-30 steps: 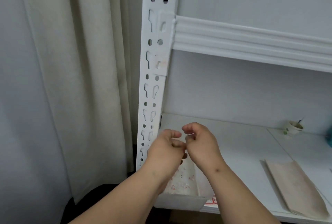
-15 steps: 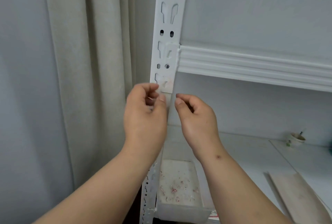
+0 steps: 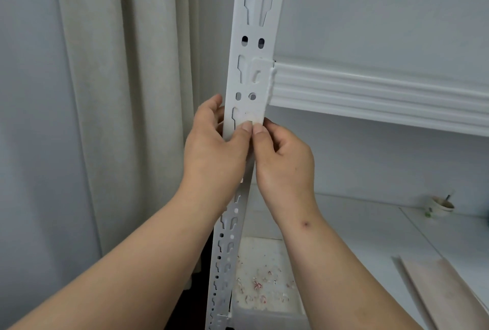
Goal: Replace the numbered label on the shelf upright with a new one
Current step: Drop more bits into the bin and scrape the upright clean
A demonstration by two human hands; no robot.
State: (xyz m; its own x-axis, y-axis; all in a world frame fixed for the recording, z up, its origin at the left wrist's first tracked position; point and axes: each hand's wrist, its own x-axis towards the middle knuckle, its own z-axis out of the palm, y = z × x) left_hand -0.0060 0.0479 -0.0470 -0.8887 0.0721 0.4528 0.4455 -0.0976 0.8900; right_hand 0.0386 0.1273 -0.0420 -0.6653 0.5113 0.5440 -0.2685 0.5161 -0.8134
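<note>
A white slotted shelf upright (image 3: 258, 25) runs down the middle of the view. A pale, worn patch of label (image 3: 252, 117) sits on it just below the shelf beam (image 3: 370, 91). My left hand (image 3: 215, 149) wraps around the upright's left edge, its thumb tip pressed at the label's lower edge. My right hand (image 3: 284, 160) is beside it, thumb tip touching the same spot, fingers curled behind. Both thumbs meet on the label's bottom edge. No number is readable on it.
A beige curtain (image 3: 127, 91) hangs to the left. On the lower shelf (image 3: 370, 226) stand a white tray (image 3: 264, 311) with small paper scraps, a small cup (image 3: 440, 206) at the back right and a tan flat sheet (image 3: 447, 290) at the right.
Both hands rose from above the tray to the upright, and the thumbs came together on the label's lower edge. The view moved closer and up.
</note>
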